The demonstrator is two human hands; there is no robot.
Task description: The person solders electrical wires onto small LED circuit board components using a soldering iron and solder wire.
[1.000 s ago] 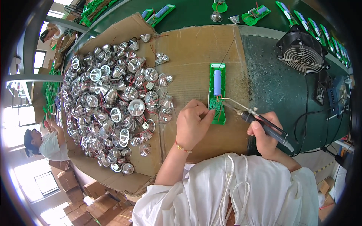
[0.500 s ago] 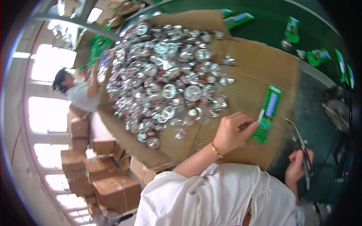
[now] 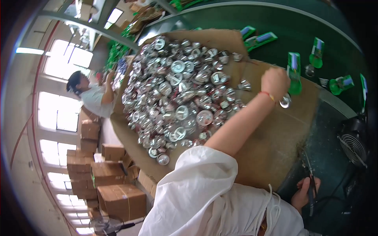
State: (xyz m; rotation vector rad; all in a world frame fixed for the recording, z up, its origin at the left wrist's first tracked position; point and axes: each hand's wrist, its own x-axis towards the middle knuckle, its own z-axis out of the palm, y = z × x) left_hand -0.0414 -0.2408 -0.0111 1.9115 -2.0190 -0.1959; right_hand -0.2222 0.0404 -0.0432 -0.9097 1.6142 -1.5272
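Note:
My left hand (image 3: 275, 83), reaching far out, is closed at the left edge of a green plastic casing (image 3: 294, 74) with a pale blue block in it; its fingertips are partly hidden. A silver reflector cup (image 3: 285, 100) lies just below the casing's near end. At the lower right, my right hand (image 3: 306, 190) is wrapped round a slim tool with a dark handle and thin metal tip, which looks like a soldering iron (image 3: 311, 192). A large heap of shiny reflector cups (image 3: 181, 90) covers the left of the cardboard sheet (image 3: 283, 133).
More green casings (image 3: 316, 53) with cups lie along the green conveyor belt (image 3: 275, 17). A small black fan (image 3: 351, 147) stands at the right. Beyond the heap, a person (image 3: 94, 94) works at the left. Brown cartons (image 3: 120, 200) are stacked at lower left.
My left hand has moved up and away from me, and the green casing has gone from the middle of the cardboard to its far edge by the belt. My right hand still holds the tool.

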